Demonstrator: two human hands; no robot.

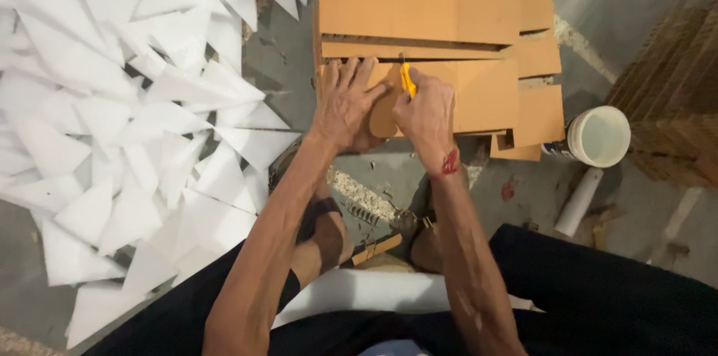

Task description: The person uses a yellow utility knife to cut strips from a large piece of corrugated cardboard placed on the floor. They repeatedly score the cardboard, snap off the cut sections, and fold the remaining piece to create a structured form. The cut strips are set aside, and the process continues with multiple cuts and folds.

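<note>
We see the left hand [345, 105] spread flat, fingers splayed, pressing down on a flat brown cardboard sheet [479, 94] that lies on the grey concrete floor [636, 19] atop other stacked cardboard pieces; its grip is open, holding nothing, only pinning. The right hand [426, 113] is closed in a fist round a yellow-handled utility knife [407, 79], blade end on the sheet just beside the left fingers. We judge the cardboard light and stiff yet easily creased, and liable to slide on the sheets below (hence the flat palm); it is best held down near the cut, fingers clear of the blade. A heap of white triangular foam offcuts [112, 102] lies to the left; a white plastic tub [598, 135] and a white roll [578, 201] sit to the right.
</note>
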